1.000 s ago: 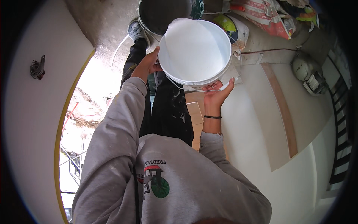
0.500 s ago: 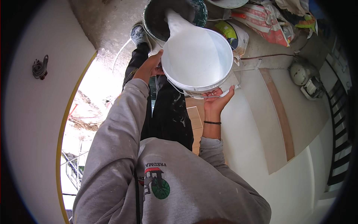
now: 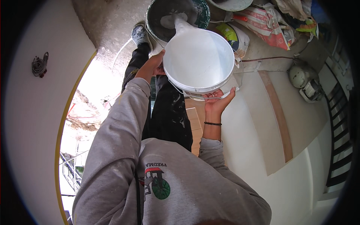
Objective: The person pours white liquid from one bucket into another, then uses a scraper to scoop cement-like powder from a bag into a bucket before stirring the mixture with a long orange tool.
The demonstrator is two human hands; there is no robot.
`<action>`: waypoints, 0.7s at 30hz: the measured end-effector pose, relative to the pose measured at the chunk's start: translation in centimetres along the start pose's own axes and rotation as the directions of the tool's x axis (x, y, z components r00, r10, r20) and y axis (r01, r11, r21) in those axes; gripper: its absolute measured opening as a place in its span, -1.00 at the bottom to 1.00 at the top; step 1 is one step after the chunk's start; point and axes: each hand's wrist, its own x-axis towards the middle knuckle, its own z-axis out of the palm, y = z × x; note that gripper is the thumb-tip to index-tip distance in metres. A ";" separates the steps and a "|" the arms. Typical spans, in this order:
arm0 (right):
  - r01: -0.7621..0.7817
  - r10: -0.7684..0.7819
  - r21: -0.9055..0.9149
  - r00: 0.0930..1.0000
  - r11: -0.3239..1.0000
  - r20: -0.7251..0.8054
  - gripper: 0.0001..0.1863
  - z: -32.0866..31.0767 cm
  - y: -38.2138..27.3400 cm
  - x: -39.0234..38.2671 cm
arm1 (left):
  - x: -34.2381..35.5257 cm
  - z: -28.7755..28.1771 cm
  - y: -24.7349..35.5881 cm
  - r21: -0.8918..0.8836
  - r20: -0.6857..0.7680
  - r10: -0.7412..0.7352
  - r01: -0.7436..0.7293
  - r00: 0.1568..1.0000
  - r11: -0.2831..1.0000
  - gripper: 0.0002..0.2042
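A white bucket (image 3: 198, 60) of white liquid is tipped away from me, and a thick white stream (image 3: 180, 25) runs over its far lip into a dark green bucket (image 3: 157, 18) holding grey material, spreading in a pale pool. My left hand (image 3: 153, 63) is closed on the white bucket's left side. My right hand (image 3: 217, 103) supports it at the near lower right, fingers curled under it beside the wire handle (image 3: 198, 95).
Sacks (image 3: 262, 26) and a round basin (image 3: 228, 3) lie top right. A dusty machine (image 3: 303, 78), boards (image 3: 273, 108) and dark railing (image 3: 337, 138) are at right. A coiled cable (image 3: 39, 65) is on the pale left surface, beside a bright opening (image 3: 80, 116). My shoe (image 3: 139, 34) is near the buckets.
The white liquid now pours from the bucket's far lip and spreads in the dark bucket. The held bucket sits slightly lower in view, and more of the dark bucket shows.
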 end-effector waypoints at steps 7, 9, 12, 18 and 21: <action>-0.011 0.011 -0.037 1.000 0.999 -0.007 -0.07 0.4 -0.3 -0.5 | -0.4 0.1 -0.2 0.010 -0.017 0.002 -0.002 1.000 1.000 -0.40; 0.003 -0.003 -0.012 1.000 1.000 0.002 -0.22 0.5 -0.3 -0.5 | -0.3 0.0 -0.3 0.009 -0.023 -0.005 0.005 1.000 1.000 -0.41; 0.001 -0.001 -0.004 1.000 1.000 0.007 -0.27 0.7 -0.5 -0.7 | -0.1 -0.1 -0.3 -0.001 -0.015 -0.008 0.008 1.000 1.000 -0.41; 0.018 -0.017 -0.033 1.000 0.999 0.024 -0.22 1.8 -0.8 -1.6 | 0.1 -0.2 -0.2 -0.016 0.001 -0.009 0.009 1.000 1.000 -0.41; 0.026 -0.027 -0.044 1.000 0.999 -0.011 -0.18 2.3 -1.0 -1.9 | 0.1 -0.2 -0.1 -0.002 0.009 -0.006 0.006 1.000 1.000 -0.40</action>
